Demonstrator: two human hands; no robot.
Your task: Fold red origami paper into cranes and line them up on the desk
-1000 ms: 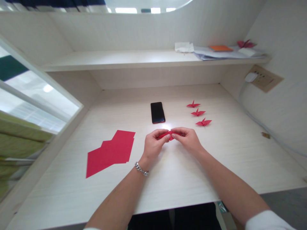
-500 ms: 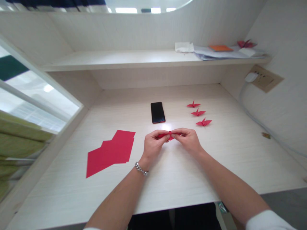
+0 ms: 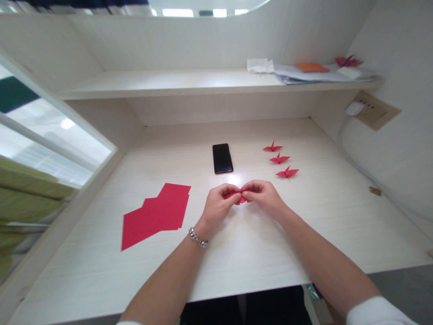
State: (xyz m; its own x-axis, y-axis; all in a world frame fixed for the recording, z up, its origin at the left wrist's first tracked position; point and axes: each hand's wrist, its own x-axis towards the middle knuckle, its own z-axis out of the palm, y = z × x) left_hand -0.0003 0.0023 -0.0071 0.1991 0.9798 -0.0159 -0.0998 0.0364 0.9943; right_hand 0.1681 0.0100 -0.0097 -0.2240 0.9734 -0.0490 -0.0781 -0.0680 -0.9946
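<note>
Between my two hands is a small folded piece of red paper point(image 3: 243, 199), mostly covered by the fingers. My left hand point(image 3: 219, 201), with a chain bracelet point(image 3: 198, 237) at its wrist, pinches the paper's left side between thumb and fingers. On the right side, the thumb and forefinger of my right hand point(image 3: 263, 197) are closed on the same paper. Three red paper cranes point(image 3: 287, 173) lie in a row beyond my right hand. A fan of flat red paper sheets point(image 3: 157, 212) rests to the left of my left hand.
A black phone point(image 3: 222, 159) lies on the desk point(image 3: 101, 275) beyond my hands. Above runs a shelf point(image 3: 162, 83) bearing papers, an orange square point(image 3: 311, 67) and another red folded paper piece point(image 3: 349, 61). A white plug point(image 3: 354, 109) with its cable sits in the right wall's socket.
Both hands have shifted slightly, their thumbs now closer together over the folded red paper. The cranes, sheets and phone stay in place.
</note>
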